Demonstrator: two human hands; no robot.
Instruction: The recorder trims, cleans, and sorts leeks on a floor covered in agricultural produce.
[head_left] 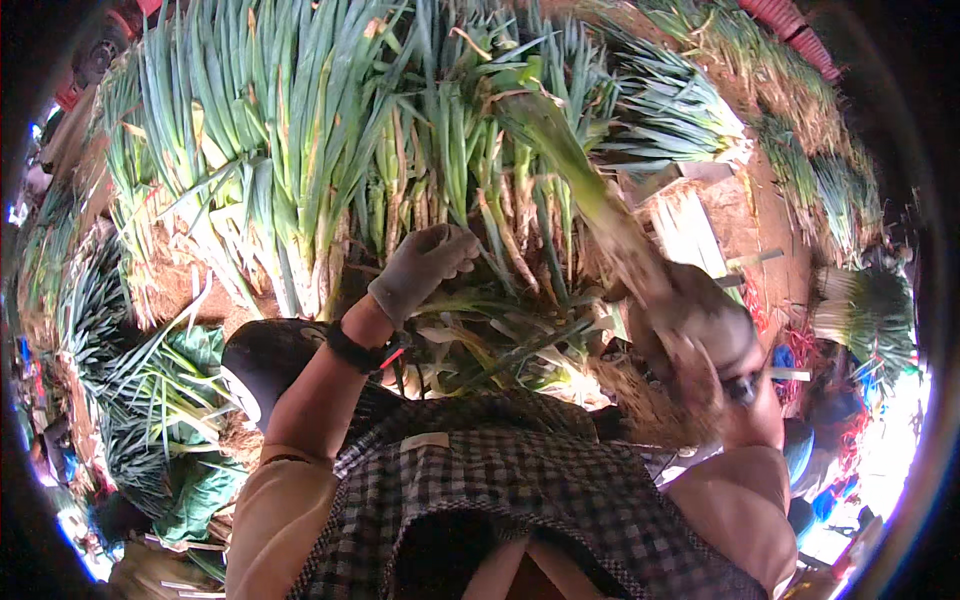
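My right hand (708, 322), in a pale glove and smeared by motion, grips a thick green onion (600, 205). Its green leaves point up toward the middle of the heap, and its pale root end hangs by my wrist. In front of the standing green onions (305, 130), my gloved left hand (428, 268) is raised with its fingers curled in. Whether anything is inside those fingers is hidden. Loose leaves and stalks (500, 345) lie below it, close to my lap.
A bundle of white-stemmed green onions (690, 232) lies right of the heap, with another leafy bunch (680, 110) behind. Darker leafy bunches (105, 310) spread at the left. Red and blue strings (785, 360) lie beyond my right hand. More bundles (860, 310) rest at far right.
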